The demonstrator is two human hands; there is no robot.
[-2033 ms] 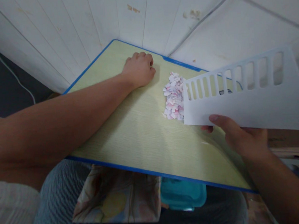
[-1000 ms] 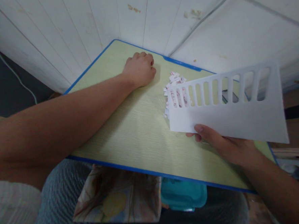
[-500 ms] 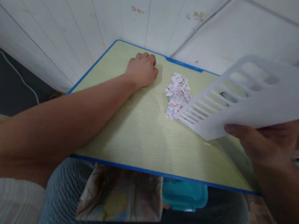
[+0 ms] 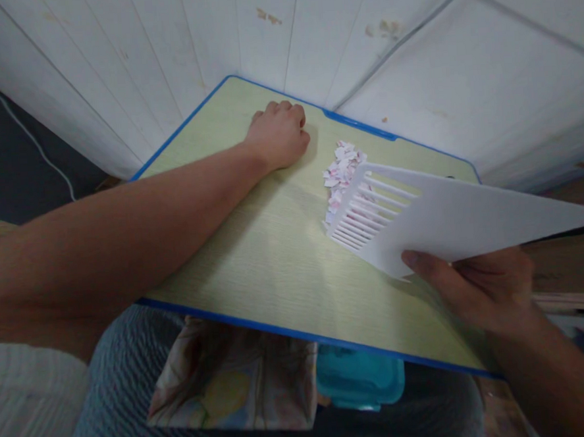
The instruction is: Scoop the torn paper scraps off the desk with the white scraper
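The right hand [image 4: 491,289] grips a flat, white, slotted plastic panel [image 4: 450,215], its long axis pointing left from the counter's [image 4: 255,267] right edge across a pinkish-white paper-scrap pile [image 4: 337,175]; the fisted left hand [image 4: 280,137], near the far edge, is closer to the pile.

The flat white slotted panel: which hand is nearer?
Right: the right hand grips the panel itself; the left hand rests apart on the blue-edged, pale-green tabletop.
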